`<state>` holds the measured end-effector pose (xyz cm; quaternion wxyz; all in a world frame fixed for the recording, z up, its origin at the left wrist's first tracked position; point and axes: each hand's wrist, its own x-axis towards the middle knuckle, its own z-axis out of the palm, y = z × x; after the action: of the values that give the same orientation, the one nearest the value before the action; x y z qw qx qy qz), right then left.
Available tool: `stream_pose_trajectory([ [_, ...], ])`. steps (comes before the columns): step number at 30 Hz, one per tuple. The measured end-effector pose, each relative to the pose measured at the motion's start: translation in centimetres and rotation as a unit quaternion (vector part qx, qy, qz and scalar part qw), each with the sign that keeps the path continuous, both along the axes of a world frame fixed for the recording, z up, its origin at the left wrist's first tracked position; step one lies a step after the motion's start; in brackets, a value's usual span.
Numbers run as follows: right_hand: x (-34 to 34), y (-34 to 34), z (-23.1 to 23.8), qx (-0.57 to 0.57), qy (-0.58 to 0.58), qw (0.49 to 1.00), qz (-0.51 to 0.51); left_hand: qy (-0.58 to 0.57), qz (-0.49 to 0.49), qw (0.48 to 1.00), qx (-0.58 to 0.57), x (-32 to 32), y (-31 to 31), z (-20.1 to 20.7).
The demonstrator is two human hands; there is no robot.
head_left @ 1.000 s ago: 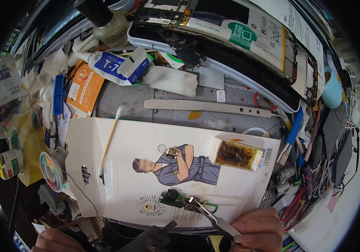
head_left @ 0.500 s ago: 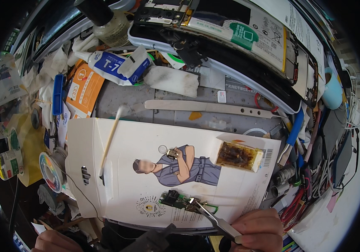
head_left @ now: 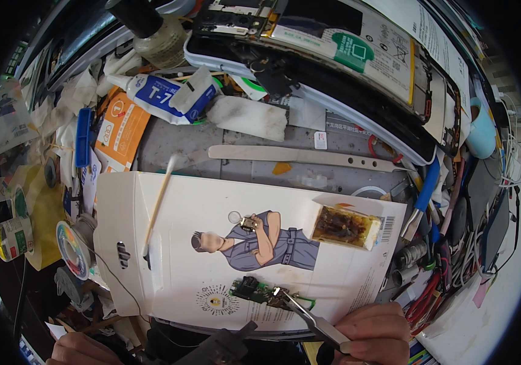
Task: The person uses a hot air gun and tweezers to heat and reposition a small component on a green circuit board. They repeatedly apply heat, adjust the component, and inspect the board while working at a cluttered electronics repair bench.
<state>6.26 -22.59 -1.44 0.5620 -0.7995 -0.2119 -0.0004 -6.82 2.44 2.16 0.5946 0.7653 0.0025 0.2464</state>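
Gripping silver metal tweezers [head_left: 327, 331], right hand [head_left: 375, 334] held tips at narrow green circuit board [head_left: 262, 295] near white cardboard package's [head_left: 187, 201] lower edge; steady, light pressure seemed best. Left hand [head_left: 84, 351]: grip could not be told.

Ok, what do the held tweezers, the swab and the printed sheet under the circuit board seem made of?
Held tweezers: metal, likely steel, from the grey sheen. Swab: probably wood, matte and tan, with a fuzzy white cotton-like tip. Printed sheet: likely smooth white card, judging by its crisp fold.
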Motion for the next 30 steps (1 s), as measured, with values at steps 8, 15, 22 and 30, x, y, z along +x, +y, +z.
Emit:
stream_pose_trajectory([
  [8,-0.01,0.07,-0.11,0.006,-0.002,1.0,-0.002,0.012,-0.011,1.0,0.006,-0.1,0.17,0.15],
  [15,-0.02,0.08,-0.02,0.004,0.001,1.0,0.0,0.021,-0.025,0.999,0.009,-0.11,0.28,0.27],
  [22,0.05,0.03,-0.04,0.007,0.0,1.0,0.002,0.03,-0.013,0.999,0.019,0.05,0.09,0.19],
  [30,0.0,0.02,0.16,0.001,0.009,1.0,0.004,0.009,0.01,1.0,0.013,0.01,-0.29,-0.15],
])
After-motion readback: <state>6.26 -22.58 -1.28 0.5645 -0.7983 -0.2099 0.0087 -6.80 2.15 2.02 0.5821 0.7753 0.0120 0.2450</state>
